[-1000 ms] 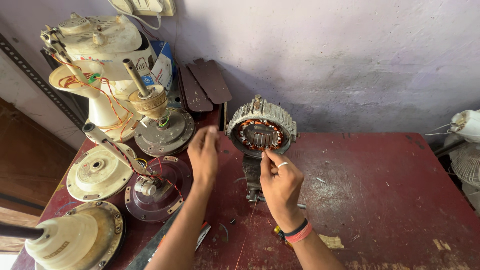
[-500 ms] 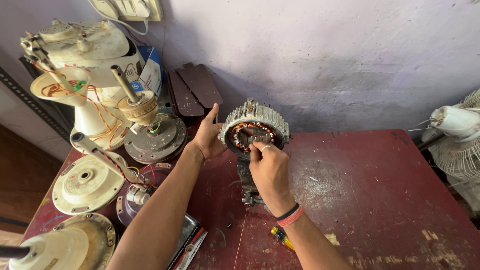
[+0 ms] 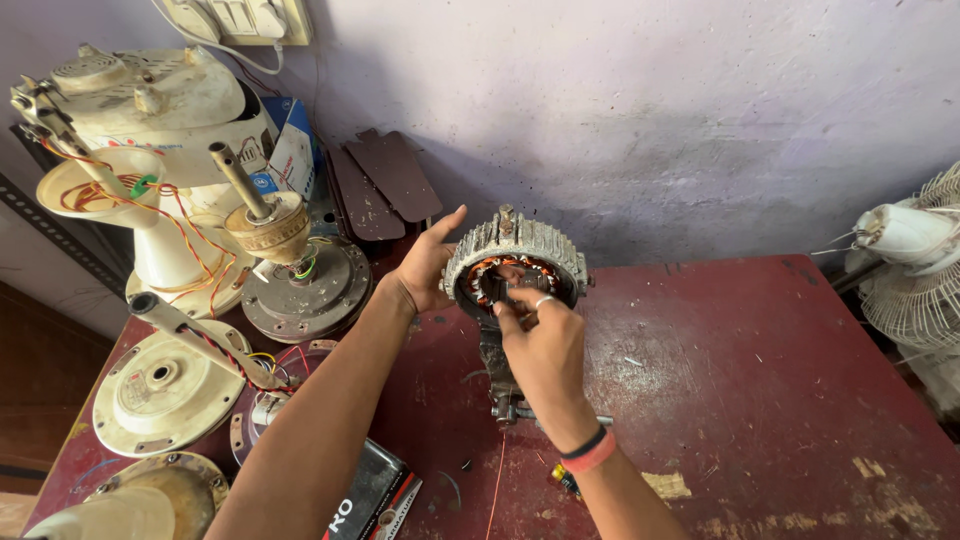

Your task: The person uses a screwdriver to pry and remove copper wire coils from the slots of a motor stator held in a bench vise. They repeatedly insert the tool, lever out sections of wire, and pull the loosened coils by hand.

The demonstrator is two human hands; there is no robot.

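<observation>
A round fan motor stator [image 3: 524, 250] with a ribbed grey rim and copper windings stands upright on a small metal stand [image 3: 497, 375] on the dark red table [image 3: 760, 400]. My left hand [image 3: 428, 268] rests flat against the stator's left side, fingers stretched upward. My right hand [image 3: 540, 335], with a ring and red and black wristbands, reaches into the stator's front opening, fingertips pinched at the windings. A thin red wire [image 3: 496, 480] trails down from the stand toward the table's near edge.
Several dismantled ceiling fan motors [image 3: 300, 285] and cream covers [image 3: 160, 390] crowd the table's left side. Dark fan blades [image 3: 385, 180] lean on the wall. A white table fan [image 3: 915, 260] stands at the right. A dark box [image 3: 375, 495] lies near my left forearm.
Both hands moved forward from the table to the stator. The left hand now braces its side and the right hand's fingers went into the opening.
</observation>
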